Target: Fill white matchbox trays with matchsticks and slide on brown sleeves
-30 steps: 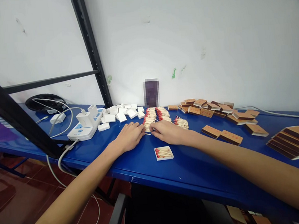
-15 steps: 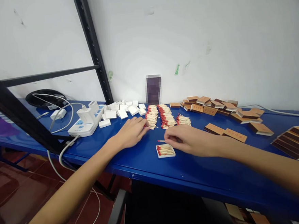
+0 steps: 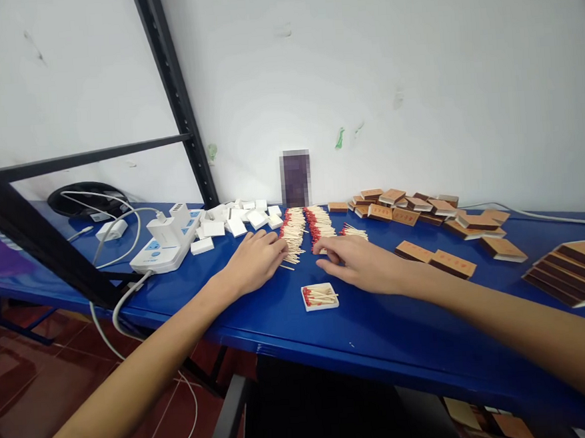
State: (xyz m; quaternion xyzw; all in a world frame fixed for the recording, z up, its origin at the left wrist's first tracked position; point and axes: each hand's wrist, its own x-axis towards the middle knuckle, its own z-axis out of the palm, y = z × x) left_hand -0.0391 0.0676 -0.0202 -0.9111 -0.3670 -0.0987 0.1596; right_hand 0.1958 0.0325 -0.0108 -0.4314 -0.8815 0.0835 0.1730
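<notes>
My left hand (image 3: 254, 262) lies palm down on the blue table (image 3: 260, 328), its fingertips touching the near end of the left row of red-tipped matches (image 3: 293, 232). My right hand (image 3: 358, 261) reaches with fingers stretched to the near end of the right match row (image 3: 319, 225). Whether it pinches a match I cannot make out. A small white tray of matches (image 3: 320, 296) sits just below and between both hands. A third small bunch of matches (image 3: 356, 231) lies right of the rows.
White inner trays (image 3: 237, 219) are heaped behind the left hand, beside a white power strip (image 3: 167, 244) with cables. Brown matchbox sleeves (image 3: 422, 210) are scattered at right, with stacked ones (image 3: 574, 269) far right. A black rack post (image 3: 173, 94) rises at left.
My right hand went from the match rows down to the white tray with a match, then back up to the right row. My left hand stayed at the left row.
</notes>
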